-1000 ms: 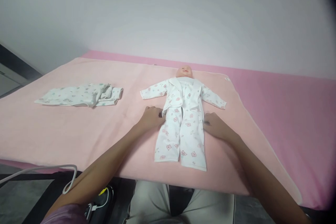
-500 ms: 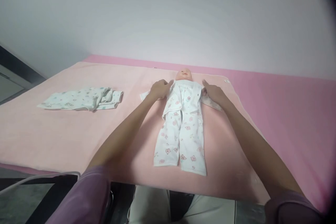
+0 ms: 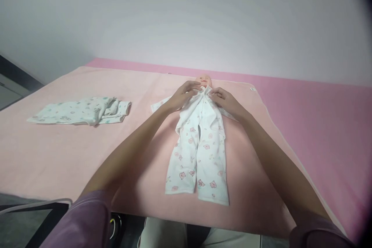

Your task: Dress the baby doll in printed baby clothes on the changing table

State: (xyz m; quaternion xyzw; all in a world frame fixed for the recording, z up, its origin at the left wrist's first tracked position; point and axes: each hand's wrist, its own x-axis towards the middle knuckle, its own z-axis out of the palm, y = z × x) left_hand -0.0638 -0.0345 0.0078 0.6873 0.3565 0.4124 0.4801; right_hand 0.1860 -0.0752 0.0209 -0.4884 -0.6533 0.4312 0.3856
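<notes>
A baby doll lies on its back in a white baby shirt and white baby trousers printed with small pink figures. Near the doll's neck, my left hand is closed on one front edge of the shirt. Opposite it, my right hand pinches the other front edge, with a small gap between the two hands. The cloth is drawn up into folds over the chest. Fingers cover part of the collar and the doll's chin. Both sleeves stretch out sideways under my wrists.
A folded white printed cloth lies to the left on the pale pink blanket. Brighter pink covering shows at the right, and a grey wall rises behind. A pale cable hangs by the front left edge.
Both hands have moved inward from the shoulders to the collar and taken hold of the shirt's front edges. The front panels are now raised and gathered. The view has shifted slightly.
</notes>
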